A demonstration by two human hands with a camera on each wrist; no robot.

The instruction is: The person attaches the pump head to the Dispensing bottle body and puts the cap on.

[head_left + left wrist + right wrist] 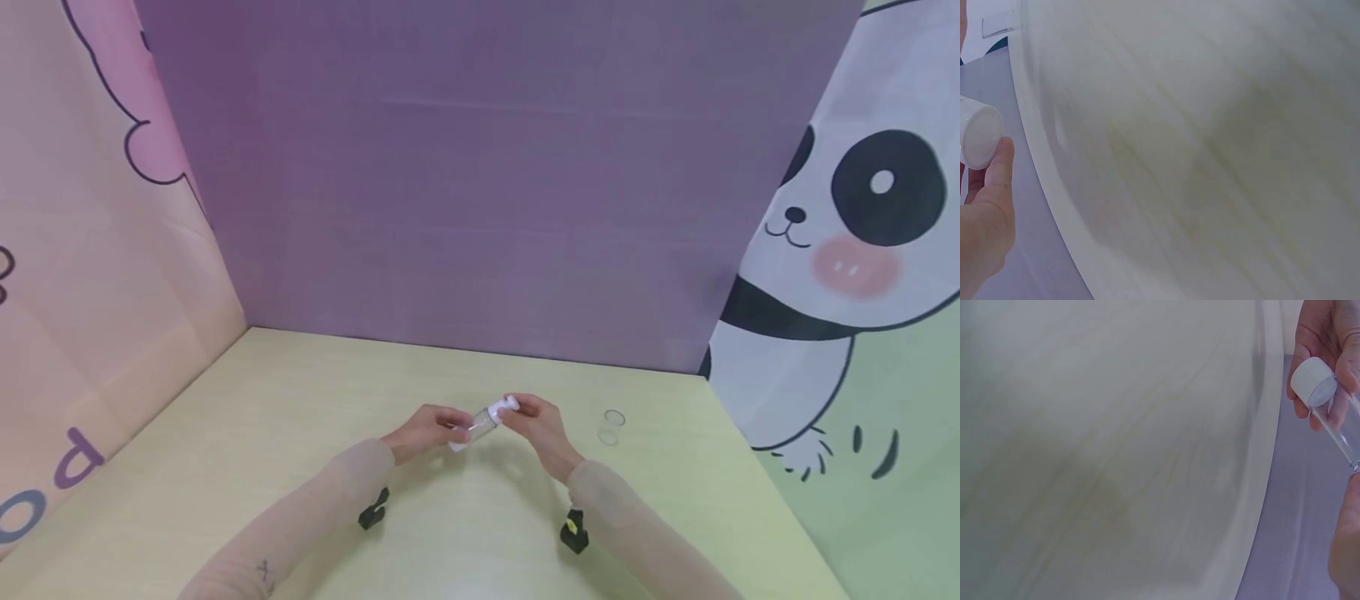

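Note:
A slim clear bottle (pixel 482 425) with a white pump-like top (pixel 504 407) and a white base (pixel 457 442) is held tilted above the table, its top toward the right. My left hand (pixel 429 432) grips the base end between thumb and fingers. With thumb and fingertips, my right hand (pixel 542 427) pinches the white top. In the left wrist view the round underside of the white base (pixel 985 134) faces the camera beside the left hand (pixel 988 215). The right wrist view has the clear body (pixel 1342 428) between both hands, the top out of frame.
To the right of the hands, a clear cap-like piece (pixel 614 417) with round outlines is on the pale wooden table (pixel 315 392). A purple backdrop (pixel 480 183) rises behind, with printed panels at both sides. Black wrist devices (pixel 574 533) sit under the forearms.

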